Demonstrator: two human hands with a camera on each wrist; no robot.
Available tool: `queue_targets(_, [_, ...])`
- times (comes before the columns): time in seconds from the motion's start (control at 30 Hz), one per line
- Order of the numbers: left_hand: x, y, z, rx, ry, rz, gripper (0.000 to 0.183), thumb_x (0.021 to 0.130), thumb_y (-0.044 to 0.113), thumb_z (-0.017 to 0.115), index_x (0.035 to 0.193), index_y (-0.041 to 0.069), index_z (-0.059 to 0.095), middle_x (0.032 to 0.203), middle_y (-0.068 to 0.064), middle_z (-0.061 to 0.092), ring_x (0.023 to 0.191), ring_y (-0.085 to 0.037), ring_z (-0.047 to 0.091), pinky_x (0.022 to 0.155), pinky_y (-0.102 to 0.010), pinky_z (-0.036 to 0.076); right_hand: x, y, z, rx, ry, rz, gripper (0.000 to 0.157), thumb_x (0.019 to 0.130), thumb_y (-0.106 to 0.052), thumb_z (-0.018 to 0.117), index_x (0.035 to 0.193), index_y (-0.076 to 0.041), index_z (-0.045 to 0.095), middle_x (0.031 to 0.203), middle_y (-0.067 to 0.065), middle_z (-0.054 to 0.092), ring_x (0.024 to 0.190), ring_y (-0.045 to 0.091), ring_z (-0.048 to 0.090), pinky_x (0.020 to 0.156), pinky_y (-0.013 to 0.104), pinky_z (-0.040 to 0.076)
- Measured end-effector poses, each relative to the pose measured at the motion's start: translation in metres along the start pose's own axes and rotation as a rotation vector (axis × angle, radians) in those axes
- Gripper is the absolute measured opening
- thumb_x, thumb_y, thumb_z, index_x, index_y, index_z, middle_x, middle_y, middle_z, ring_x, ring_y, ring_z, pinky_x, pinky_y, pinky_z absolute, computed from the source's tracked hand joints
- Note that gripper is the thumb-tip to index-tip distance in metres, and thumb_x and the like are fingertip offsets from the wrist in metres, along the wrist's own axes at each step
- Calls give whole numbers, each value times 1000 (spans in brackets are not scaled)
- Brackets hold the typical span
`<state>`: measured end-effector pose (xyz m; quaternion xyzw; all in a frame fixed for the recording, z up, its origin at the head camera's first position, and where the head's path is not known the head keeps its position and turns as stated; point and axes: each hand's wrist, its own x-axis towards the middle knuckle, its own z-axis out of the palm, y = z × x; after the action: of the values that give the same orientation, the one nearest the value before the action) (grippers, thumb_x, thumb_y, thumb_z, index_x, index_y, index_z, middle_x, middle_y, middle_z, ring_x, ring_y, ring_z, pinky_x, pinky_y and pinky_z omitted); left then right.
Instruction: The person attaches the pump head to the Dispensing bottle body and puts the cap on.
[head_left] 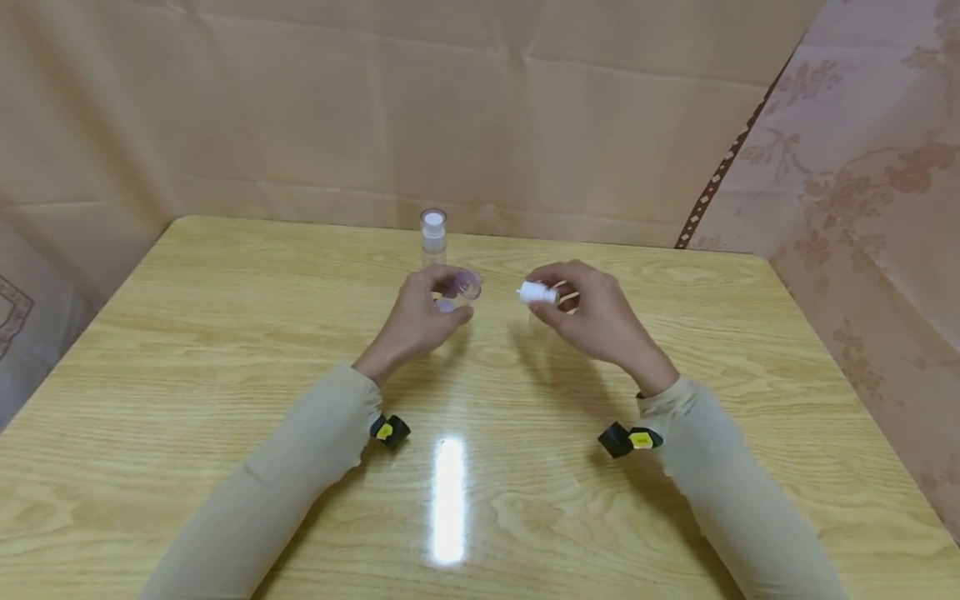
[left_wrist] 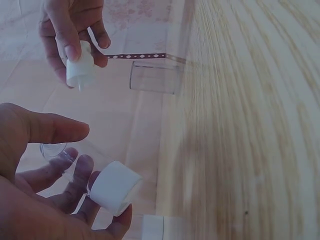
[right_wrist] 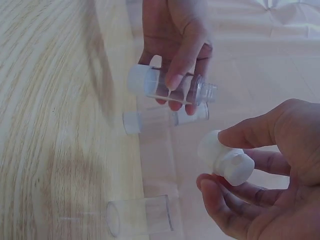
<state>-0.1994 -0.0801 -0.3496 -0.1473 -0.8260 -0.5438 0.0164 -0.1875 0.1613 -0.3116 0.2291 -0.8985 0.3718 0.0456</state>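
My left hand [head_left: 420, 318] grips a small clear bottle [right_wrist: 172, 86] with a white base [left_wrist: 115, 187]. The bottle is tilted, its bare threaded neck [right_wrist: 209, 93] pointing toward my right hand [head_left: 596, 312]. Between thumb and fingers, that right hand pinches a white pump head [head_left: 537, 292], held on its side, with a short stem [left_wrist: 80, 86] showing in the left wrist view. A gap separates pump head and bottle neck. Below the right hand a clear cap [right_wrist: 142, 216] stands on the table.
A second clear bottle [head_left: 433, 233] with a white pump top under a clear cap stands upright behind my left hand, near the far edge of the wood-grain table [head_left: 300, 275]. A beige cloth [head_left: 450, 108] hangs behind; a floral one [head_left: 862, 208] hangs at right.
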Motion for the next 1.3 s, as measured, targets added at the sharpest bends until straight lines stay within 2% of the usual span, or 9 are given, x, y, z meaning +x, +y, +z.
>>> queue_targets(0.2, [-2,4,3,54,-40,15,43,86,0,73,127,-4,63,117,-17,61,109,-32,57,99,-43,47,-1,1,-2,53,-23,30,29,94,-3,71,122,0,68,112,14,63,95,26,65,81,40,59])
queue_targets(0.37, [-3,7,4,110,-73,43,44,86,0,74,129,-4,63,119,-18,64,111,-36,58,99,-44,48,0,0,-4,73,-30,39,29,94,-1,69,123,0,68,114,15,61,98,27,63,84,41,59])
queue_targets(0.6, [-3,8,6,128,-81,86,44,85,0,77,127,-5,64,116,-18,67,108,-38,62,97,-44,49,1,0,-6,94,-14,22,29,94,2,68,123,1,67,114,16,61,99,27,63,86,38,58])
queue_targets(0.83, [-4,9,8,128,-76,77,41,83,1,80,121,-4,66,110,-16,69,103,-33,63,96,-47,51,1,-1,-6,115,-20,2,31,93,4,68,124,-1,67,115,14,63,101,25,62,87,40,57])
queue_targets(1.07, [-6,10,8,130,-96,53,38,84,3,80,119,-3,67,112,-16,70,106,-34,64,97,-47,51,0,-3,-6,145,-33,-10,31,94,3,68,124,-1,67,116,13,63,100,26,62,87,42,56])
queue_targets(1.3, [-6,11,8,138,-119,66,36,85,3,79,120,-3,68,114,-16,71,108,-36,65,97,-49,51,0,-6,-5,159,-31,-37,31,93,4,69,123,-1,67,116,11,65,98,24,62,86,41,57])
